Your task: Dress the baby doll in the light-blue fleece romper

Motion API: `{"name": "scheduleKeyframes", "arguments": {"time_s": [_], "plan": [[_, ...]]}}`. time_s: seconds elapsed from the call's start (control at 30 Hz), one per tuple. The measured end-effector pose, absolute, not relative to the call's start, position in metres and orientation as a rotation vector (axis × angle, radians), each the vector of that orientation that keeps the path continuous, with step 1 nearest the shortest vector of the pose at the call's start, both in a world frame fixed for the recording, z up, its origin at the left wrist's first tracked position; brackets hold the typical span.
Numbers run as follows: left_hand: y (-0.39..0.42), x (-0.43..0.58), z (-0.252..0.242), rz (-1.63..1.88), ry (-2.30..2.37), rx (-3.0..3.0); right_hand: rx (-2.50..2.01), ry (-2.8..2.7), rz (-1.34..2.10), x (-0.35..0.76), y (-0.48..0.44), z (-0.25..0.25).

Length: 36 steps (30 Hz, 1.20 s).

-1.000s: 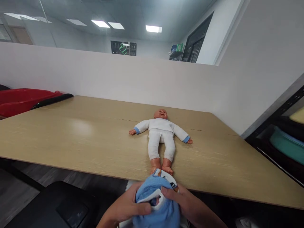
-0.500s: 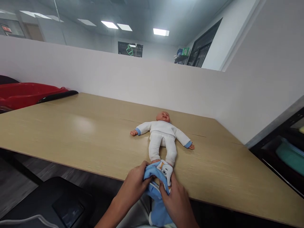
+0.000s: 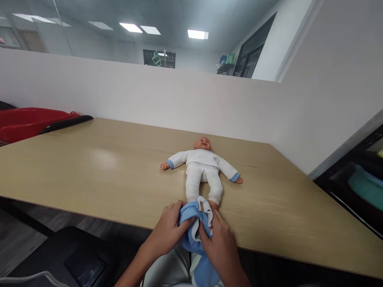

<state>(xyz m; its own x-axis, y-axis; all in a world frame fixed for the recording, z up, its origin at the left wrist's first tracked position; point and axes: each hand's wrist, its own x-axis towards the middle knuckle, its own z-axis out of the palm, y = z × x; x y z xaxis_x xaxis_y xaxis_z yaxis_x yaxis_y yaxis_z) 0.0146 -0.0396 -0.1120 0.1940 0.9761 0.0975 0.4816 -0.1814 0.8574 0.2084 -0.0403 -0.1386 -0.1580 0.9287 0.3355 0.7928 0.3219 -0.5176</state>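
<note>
A baby doll (image 3: pixel 202 163) in a white top and white trousers with blue cuffs lies on its back, head toward the wall, arms spread. Just at its feet, over the table's front edge, I hold a blue and white baby garment (image 3: pixel 190 210) with a stitched animal face. My left hand (image 3: pixel 171 225) grips its left side, thumb pressed into the bunched cloth. On the other side my right hand (image 3: pixel 220 239) pinches the garment, thumb inside the fold. The lower part of the cloth hangs toward my lap. One doll foot shows beside my right fingers; the other is hidden.
The doll lies on a wooden table (image 3: pixel 119 175) against a white partition wall (image 3: pixel 143 95) with a window. A red tub (image 3: pixel 32 121) stands at the far left. A black chair (image 3: pixel 66 255) is at the lower left. Dark shelving (image 3: pixel 359 175) stands at the right.
Both hands still hold the garment. Its cloth is bunched up more and the gap in it has narrowed. My view has shifted slightly.
</note>
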Motion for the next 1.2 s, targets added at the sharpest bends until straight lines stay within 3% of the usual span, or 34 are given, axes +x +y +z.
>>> {"name": "scheduleKeyframes", "arguments": {"time_s": [0.17, 0.57, 0.97, 1.2], "plan": [[-0.045, 0.016, -0.11, 0.901, 1.332, 1.706, -1.598, -1.92, 0.321, 0.197, -0.039, -0.137], [-0.029, 0.014, -0.118, 1.128, 1.097, 1.664, -1.303, -1.85, 0.665, 0.223, -0.03, -0.124], [-0.015, 0.009, -0.126, 1.194, 1.071, 1.81, -1.375, -1.871, 0.544, 0.22, -0.032, -0.14], [0.006, -0.001, -0.113, 1.304, 1.165, 1.818, -1.185, -1.878, 0.579, 0.222, -0.02, -0.108]]}}
